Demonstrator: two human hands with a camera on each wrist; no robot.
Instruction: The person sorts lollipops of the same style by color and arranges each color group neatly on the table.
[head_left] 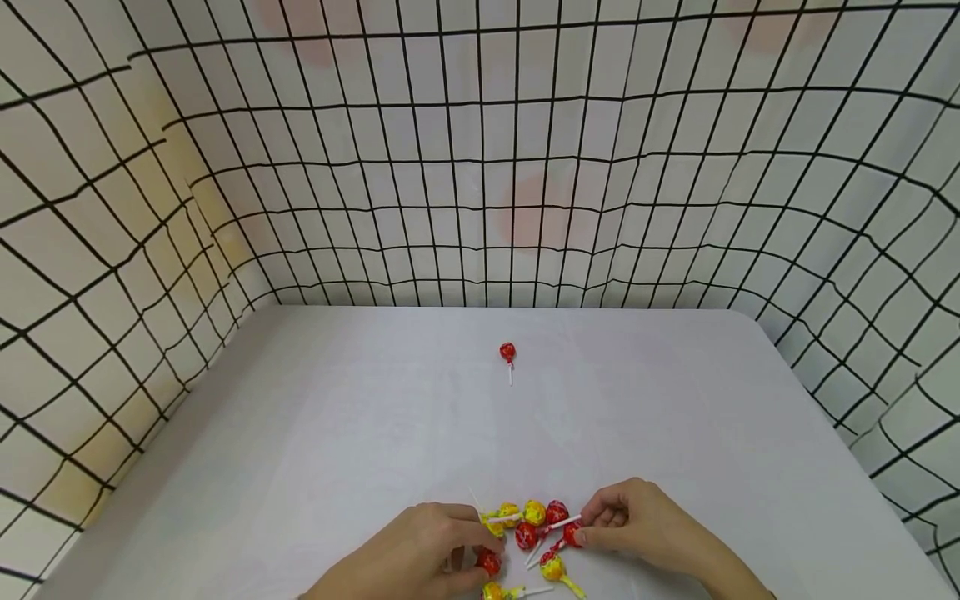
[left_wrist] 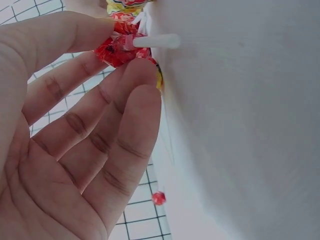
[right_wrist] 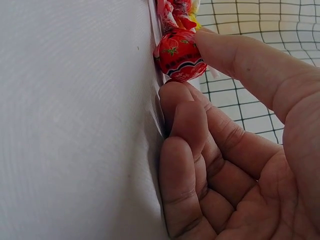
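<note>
My left hand (head_left: 427, 546) pinches a red-wrapped lollipop (head_left: 489, 562) between thumb and fingers at the left of a small cluster. In the left wrist view this lollipop (left_wrist: 117, 50) has its white stick pointing away from the palm. On the right side of the cluster, my right hand (head_left: 648, 529) holds another red lollipop (head_left: 572, 534) by its round head, thumb on one side and fingertips at the other. Between the hands lie a yellow lollipop (head_left: 535, 512), a red lollipop (head_left: 526, 535) and several more. Nearer the front are yellow lollipops (head_left: 552, 568) with sticks pointing right.
One red lollipop (head_left: 507, 352) lies alone toward the back of the white table (head_left: 360, 417), stick toward me. White walls with a black grid (head_left: 480, 183) rise behind the table and along both sides.
</note>
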